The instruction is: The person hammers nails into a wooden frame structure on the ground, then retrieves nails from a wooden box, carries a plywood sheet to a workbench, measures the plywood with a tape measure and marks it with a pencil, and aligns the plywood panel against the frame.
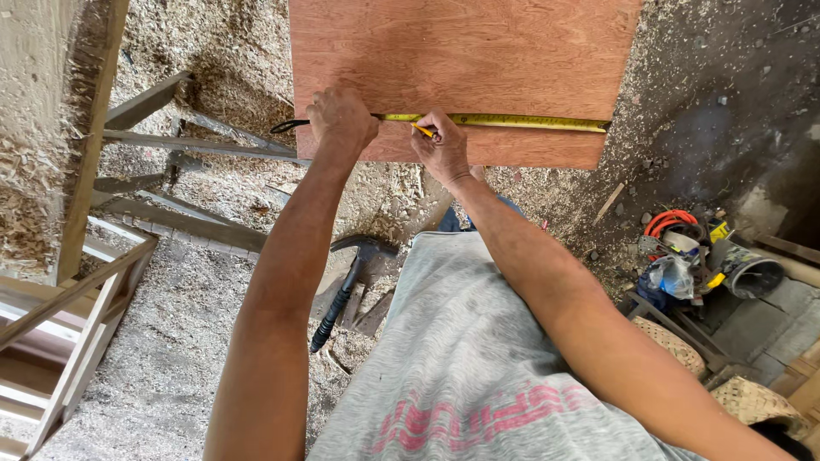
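Marking in progress on reddish plywood sheet [465, 51], lying ahead over sawdust-covered floor [171, 358]. Left hand [342, 118] fisted, pinning yellow tape measure [512, 122] near sheet's left edge; right hand [442, 147] pinching yellow pencil [423, 130] at the tape. Best kept taut, flat, square to edge. Both arms extended forward, wrists low. Hammer [350, 286] below, untouched.

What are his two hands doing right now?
Left hand: closed, pinning the yellow tape measure against the plywood board.
Right hand: fingers closed on a yellow pencil, tip at the tape.
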### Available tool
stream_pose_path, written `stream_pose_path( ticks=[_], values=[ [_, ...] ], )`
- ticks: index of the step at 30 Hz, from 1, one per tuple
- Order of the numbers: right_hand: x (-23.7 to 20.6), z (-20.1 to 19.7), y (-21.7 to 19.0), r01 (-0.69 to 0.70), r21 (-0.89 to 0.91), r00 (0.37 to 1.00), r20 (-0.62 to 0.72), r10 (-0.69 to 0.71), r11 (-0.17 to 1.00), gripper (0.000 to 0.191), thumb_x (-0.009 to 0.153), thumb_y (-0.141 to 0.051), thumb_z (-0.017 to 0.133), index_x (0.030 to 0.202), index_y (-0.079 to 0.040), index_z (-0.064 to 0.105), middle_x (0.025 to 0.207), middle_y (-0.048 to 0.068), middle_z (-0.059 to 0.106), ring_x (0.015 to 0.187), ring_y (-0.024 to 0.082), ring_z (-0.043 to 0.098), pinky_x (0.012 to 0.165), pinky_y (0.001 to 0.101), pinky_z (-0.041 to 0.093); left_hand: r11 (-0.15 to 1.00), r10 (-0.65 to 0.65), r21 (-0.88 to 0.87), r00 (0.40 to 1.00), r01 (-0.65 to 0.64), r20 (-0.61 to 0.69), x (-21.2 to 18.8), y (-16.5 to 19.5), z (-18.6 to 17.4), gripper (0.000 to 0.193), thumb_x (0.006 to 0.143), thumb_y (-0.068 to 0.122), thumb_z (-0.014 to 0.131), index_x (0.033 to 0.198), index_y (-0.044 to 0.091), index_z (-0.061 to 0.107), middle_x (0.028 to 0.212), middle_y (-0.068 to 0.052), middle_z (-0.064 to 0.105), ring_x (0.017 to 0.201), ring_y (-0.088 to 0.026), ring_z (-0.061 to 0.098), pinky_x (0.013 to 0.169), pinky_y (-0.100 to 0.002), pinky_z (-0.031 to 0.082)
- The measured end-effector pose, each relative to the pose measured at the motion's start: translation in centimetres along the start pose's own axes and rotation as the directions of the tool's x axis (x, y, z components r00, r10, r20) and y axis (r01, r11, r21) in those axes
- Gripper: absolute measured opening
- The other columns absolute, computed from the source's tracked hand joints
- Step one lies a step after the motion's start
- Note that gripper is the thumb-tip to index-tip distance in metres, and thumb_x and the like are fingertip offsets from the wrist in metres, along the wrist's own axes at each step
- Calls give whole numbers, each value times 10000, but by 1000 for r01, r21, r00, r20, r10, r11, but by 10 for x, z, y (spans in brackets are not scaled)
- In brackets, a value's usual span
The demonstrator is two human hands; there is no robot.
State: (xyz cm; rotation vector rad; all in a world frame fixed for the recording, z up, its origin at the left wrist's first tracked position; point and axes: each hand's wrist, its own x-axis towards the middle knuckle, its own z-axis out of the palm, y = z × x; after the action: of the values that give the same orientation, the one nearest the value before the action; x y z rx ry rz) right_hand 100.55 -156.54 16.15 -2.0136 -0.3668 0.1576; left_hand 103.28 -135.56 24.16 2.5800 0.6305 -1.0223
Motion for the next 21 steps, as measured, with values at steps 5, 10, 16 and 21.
stream_pose_path(
  ticks=[5, 10, 16, 21],
  values=[
    [0, 2, 2, 11, -3, 1000, -17, -11, 1000, 211, 921, -24, 779, 957, -86, 581, 858, 26, 687, 771, 71, 667, 641, 246, 565, 998, -23, -62, 997, 18, -80, 2, 2, 1, 580, 826, 358, 818, 1241, -2, 632, 1263, -188, 618, 1240, -347, 552, 1002, -495, 471],
    [0, 3, 2, -16, 15, 999, -34, 16, 1000, 203, 924, -15, 767, 953, -83, 577, 836, 22, 675, 766, 66, 665, 652, 245, 556, 999, -22, -28, 999, 21, -34, 4, 3, 0, 545, 851, 368, 809, 1218, 2, 644, 1262, -182, 631, 1243, -337, 566, 1004, -489, 483],
    [1, 2, 4, -33, -44, 999, -9, 32, 998, 202, 919, -39, 779, 944, -91, 585, 862, 26, 698, 773, 85, 693, 647, 247, 577, 1000, -13, -9, 999, 13, -44, 3, 3, -2, 528, 850, 358, 811, 1195, -7, 651, 1216, -170, 637, 1200, -333, 580, 980, -489, 491],
    [1, 3, 7, -19, -42, 1000, 5, 19, 999, 206, 928, -60, 783, 961, -103, 584, 891, 27, 704, 787, 88, 703, 645, 245, 612, 1000, 0, -3, 1000, 0, -22, 4, 4, -2, 529, 858, 376, 807, 1192, -5, 655, 1216, -151, 634, 1207, -326, 577, 988, -493, 489]
  ],
)
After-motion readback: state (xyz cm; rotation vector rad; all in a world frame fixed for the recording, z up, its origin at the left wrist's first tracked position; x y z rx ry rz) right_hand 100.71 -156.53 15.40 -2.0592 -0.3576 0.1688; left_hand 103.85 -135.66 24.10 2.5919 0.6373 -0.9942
